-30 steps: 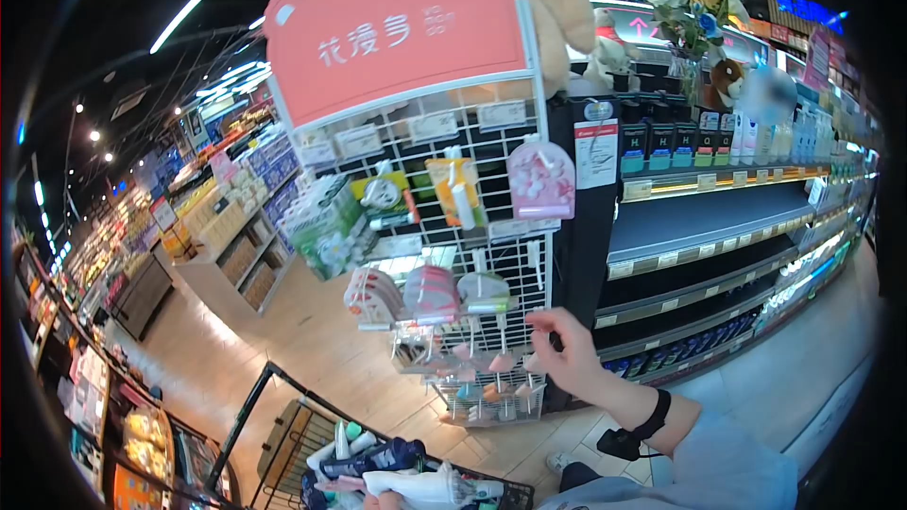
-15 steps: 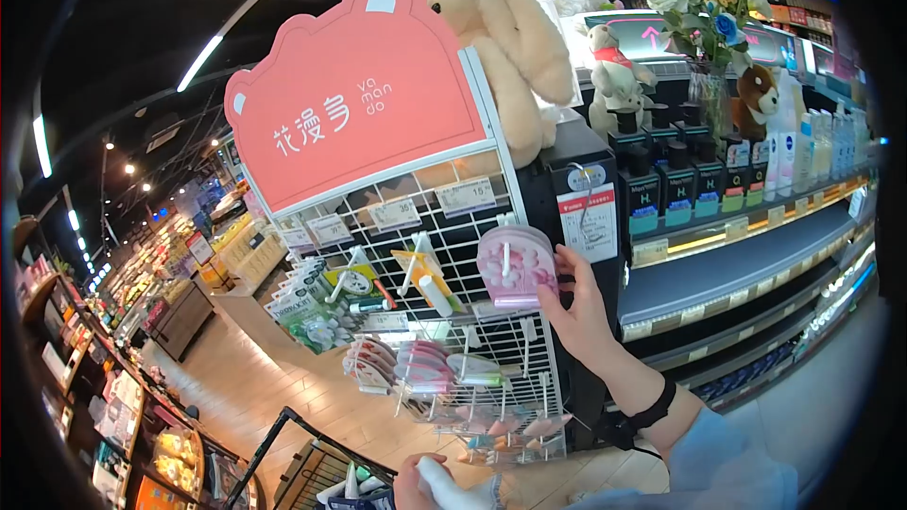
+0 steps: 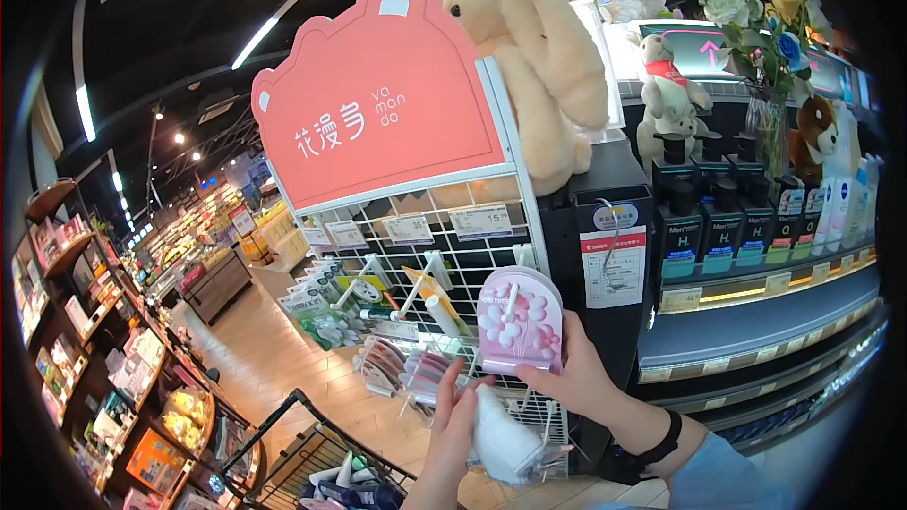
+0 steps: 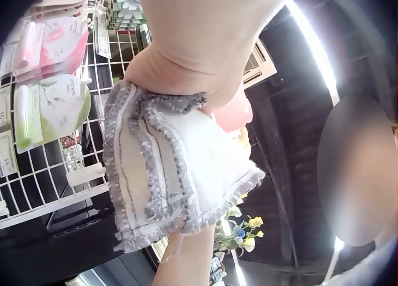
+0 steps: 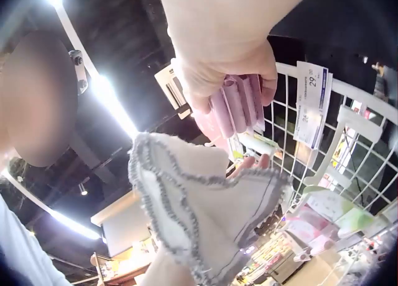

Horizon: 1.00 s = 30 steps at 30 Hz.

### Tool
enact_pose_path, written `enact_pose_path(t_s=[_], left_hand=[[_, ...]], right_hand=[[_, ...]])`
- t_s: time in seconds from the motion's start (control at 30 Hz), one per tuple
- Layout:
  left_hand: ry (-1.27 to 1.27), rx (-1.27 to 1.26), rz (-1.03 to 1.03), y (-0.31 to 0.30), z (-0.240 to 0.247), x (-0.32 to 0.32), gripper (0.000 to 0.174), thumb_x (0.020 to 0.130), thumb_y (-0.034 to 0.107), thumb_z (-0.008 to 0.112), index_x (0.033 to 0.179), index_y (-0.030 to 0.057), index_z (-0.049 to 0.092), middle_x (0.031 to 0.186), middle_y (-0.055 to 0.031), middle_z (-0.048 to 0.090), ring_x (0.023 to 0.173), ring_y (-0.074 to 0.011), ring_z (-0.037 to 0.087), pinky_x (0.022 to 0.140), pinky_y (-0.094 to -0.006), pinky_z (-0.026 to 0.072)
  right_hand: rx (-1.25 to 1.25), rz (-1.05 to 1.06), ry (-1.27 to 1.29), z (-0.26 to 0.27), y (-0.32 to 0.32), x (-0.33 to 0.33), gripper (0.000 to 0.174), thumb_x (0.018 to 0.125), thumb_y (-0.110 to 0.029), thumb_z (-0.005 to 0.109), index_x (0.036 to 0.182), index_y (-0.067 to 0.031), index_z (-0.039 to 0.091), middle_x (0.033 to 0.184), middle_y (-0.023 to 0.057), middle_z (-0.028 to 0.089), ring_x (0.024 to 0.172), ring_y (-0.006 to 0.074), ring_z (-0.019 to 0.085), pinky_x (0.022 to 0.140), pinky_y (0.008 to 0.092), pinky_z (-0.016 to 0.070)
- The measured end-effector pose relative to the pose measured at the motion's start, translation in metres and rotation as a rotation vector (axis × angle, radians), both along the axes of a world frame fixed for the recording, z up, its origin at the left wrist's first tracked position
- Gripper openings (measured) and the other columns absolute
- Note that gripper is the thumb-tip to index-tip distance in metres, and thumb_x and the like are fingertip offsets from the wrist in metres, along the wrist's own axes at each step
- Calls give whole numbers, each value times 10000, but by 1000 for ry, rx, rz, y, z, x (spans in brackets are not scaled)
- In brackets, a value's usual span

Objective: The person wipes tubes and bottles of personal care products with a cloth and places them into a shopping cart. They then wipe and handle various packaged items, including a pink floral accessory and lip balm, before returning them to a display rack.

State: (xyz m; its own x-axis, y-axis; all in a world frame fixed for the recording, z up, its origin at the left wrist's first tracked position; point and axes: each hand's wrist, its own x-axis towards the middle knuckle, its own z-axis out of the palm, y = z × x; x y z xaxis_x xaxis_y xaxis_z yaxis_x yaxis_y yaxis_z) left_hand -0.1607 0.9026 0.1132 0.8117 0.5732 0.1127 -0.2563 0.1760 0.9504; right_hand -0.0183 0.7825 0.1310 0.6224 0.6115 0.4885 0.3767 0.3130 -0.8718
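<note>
Pink flower-patterned packs (image 3: 520, 326) hang stacked on a hook of the white wire rack. My right hand (image 3: 590, 378) grips their lower right side, with the thumb at the bottom edge. In the right wrist view, that hand (image 5: 227, 62) has fingers on both sides of several pink packs (image 5: 237, 108). Lower and to the left, my left hand (image 3: 452, 430) holds a white cloth (image 3: 507, 439). The left wrist view shows the cloth (image 4: 205, 149) with grey frayed edges, hanging from the left hand (image 4: 180, 65), whose fingertips are mostly hidden there.
Above the rack stands a pink sign (image 3: 378, 104) beside a plush rabbit (image 3: 529, 66). Dark pump bottles (image 3: 723, 227) line a shelf (image 3: 737, 321) at right. A loaded cart (image 3: 326, 434) is at the bottom, with more packs (image 3: 430, 373) hanging lower on the rack.
My right hand has risen from beside the lower rack to the pink packs and taken hold of them. The left hand has come up from the cart area with the white cloth.
</note>
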Motion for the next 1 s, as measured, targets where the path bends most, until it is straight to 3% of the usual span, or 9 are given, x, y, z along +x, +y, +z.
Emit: enact_pose_path(t_s=[0.23, 0.4, 0.53, 0.63, 0.7, 0.73, 0.83, 0.87, 1.0], left_hand=[[-12, 33, 44, -3, 10, 13, 593, 910, 203, 516, 1426, 95, 246, 1161, -108, 505, 1024, -152, 526, 846, -289, 451], [-70, -126, -44, -12, 23, 17, 611, 831, 208, 628, 1343, 30, 347, 1138, -119, 535, 996, -185, 568, 815, -325, 484], [-69, -205, -85, -8, 25, 20, 624, 797, 220, 650, 1319, 31, 367, 1126, -130, 552, 974, -205, 586, 791, -332, 502], [-54, -271, -84, -7, 32, 19, 662, 767, 216, 661, 1322, 21, 356, 1112, -138, 567, 950, -215, 601, 766, -331, 515], [-71, -315, -95, -6, 36, 19, 671, 756, 223, 652, 1319, 10, 357, 1093, -133, 577, 908, -203, 611, 735, -320, 524], [-70, -318, -93, -4, 34, 19, 671, 756, 223, 652, 1319, 10, 357, 1093, -133, 577, 908, -203, 611, 735, -320, 524], [-120, -310, -178, -1, 27, 23, 682, 744, 236, 655, 1317, 11, 362, 1068, -124, 582, 835, -190, 621, 681, -305, 531], [-133, -337, -167, -3, 26, 26, 685, 739, 242, 657, 1316, 15, 365, 1058, -121, 584, 811, -183, 621, 651, -295, 530], [-159, -433, -145, -9, 29, 32, 689, 729, 261, 664, 1308, 23, 375, 1025, -119, 595, 747, -172, 626, 576, -274, 525]], right_hand=[[38, 82, 90, 6, -7, -12, 744, 740, -236, 752, 1241, 47, 281, 1163, 169, 494, 1076, 195, 524, 890, 310, 449], [91, 151, 53, 0, -8, -13, 715, 765, -243, 727, 1239, 48, 277, 1163, 187, 473, 1064, 203, 518, 880, 316, 447], [69, 205, 92, -3, -9, -10, 713, 776, -217, 713, 1254, 51, 257, 1153, 184, 479, 1081, 215, 499, 927, 336, 412], [127, 181, -103, -11, -6, 0, 584, 867, -265, 602, 1262, 44, 303, 1150, 154, 503, 1100, 197, 481, 967, 344, 372], [252, 449, 328, -9, -2, 10, 473, 956, -327, 438, 1266, 24, 377, 1165, 123, 518, 1111, 176, 472, 975, 339, 358], [223, 481, 498, -6, 3, 15, 531, 979, -415, 333, 1321, -13, 392, 1332, 111, 458, 1230, 215, 432, 1020, 386, 341], [282, 624, 713, 13, 19, 32, 440, 986, -337, 353, 1283, -25, 443, 1250, 101, 531, 1162, 203, 501, 989, 386, 388], [328, 686, 791, 20, 22, 33, 359, 987, -283, 387, 1239, -47, 487, 1149, 72, 579, 1047, 145, 563, 921, 328, 440], [357, 818, 805, 25, 38, 45, 343, 975, -280, 428, 1217, -49, 504, 1105, 70, 602, 986, 151, 595, 880, 322, 482]])
